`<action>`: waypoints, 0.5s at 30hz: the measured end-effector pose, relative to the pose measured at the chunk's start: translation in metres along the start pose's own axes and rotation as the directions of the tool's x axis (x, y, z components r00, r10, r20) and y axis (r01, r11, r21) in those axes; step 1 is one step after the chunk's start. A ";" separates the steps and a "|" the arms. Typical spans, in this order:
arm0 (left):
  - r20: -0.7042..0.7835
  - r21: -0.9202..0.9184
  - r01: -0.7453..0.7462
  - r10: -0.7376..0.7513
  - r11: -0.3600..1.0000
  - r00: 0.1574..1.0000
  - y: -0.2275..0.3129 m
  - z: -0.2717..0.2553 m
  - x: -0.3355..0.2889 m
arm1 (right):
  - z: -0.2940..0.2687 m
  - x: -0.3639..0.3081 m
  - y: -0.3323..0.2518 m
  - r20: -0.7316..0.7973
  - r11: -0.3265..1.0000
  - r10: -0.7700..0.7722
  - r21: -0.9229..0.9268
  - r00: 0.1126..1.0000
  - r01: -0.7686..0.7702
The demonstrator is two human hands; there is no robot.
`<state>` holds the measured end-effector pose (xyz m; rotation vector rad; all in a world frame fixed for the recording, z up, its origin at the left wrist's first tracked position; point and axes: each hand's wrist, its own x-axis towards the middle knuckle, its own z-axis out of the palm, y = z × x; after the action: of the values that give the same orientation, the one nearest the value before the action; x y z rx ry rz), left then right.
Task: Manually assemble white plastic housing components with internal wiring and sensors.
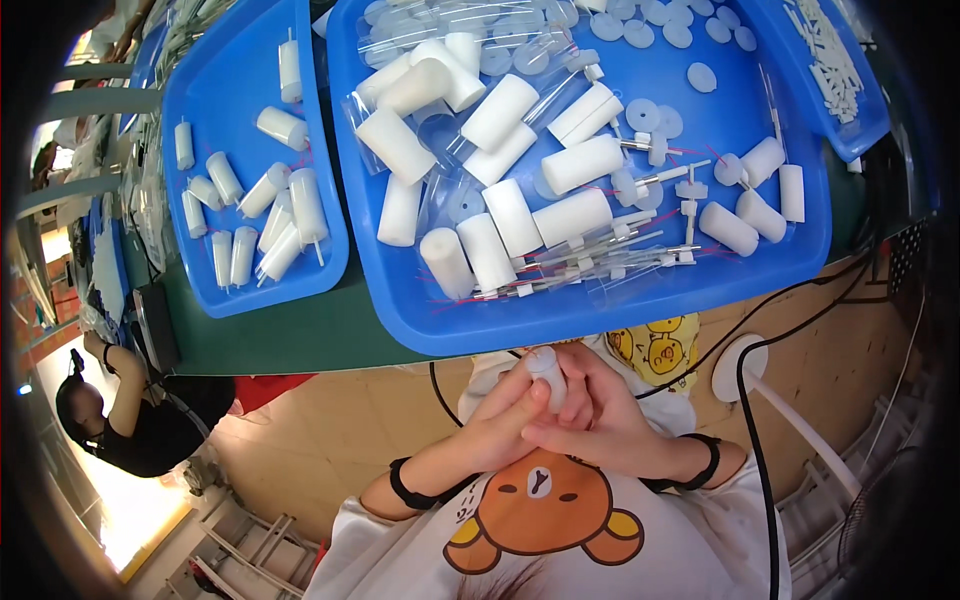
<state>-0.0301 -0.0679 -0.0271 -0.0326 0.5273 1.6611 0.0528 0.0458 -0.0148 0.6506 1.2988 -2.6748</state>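
Note:
Close to my body, just below the table edge, a white cylinder (547, 372) stands up between my hands, a pale round cap at its top. My left hand (507, 412) is closed about its left side, thumb pressed along it. Wrapped against the other side is my right hand (606, 412), its fingers curled around the lower part, which is hidden. The large blue tray (440, 335) lies beyond them with white foam cylinders (582, 163), clear plastic tubes, thin rods with red wires (600, 262) and translucent discs (702, 77).
A smaller blue tray (215, 300) at the left holds capped white cylinders (307, 203). Another blue tray (850, 140) at the far right has small white tubes (825, 70). Black cables (745, 400) hang at the right. Another person (150, 420) sits at the left.

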 end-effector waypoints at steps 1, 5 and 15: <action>0.018 0.024 -0.005 0.005 1.000 1.000 -0.003 -0.005 -0.002 | 0.000 0.001 0.003 0.000 0.999 0.036 0.012 0.999 -0.036; -0.031 0.150 -0.048 0.053 0.987 0.998 -0.003 -0.001 0.002 | 0.005 0.008 0.003 -0.084 0.999 -0.030 -0.032 0.996 0.027; -0.281 0.375 -0.057 0.172 0.925 0.944 -0.012 0.010 0.000 | 0.006 0.019 -0.009 -0.116 0.994 0.047 -0.094 0.992 -0.058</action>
<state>-0.0155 -0.0639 -0.0221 0.0103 1.0893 1.6585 0.0310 0.0483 -0.0131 0.8230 1.4082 -2.5483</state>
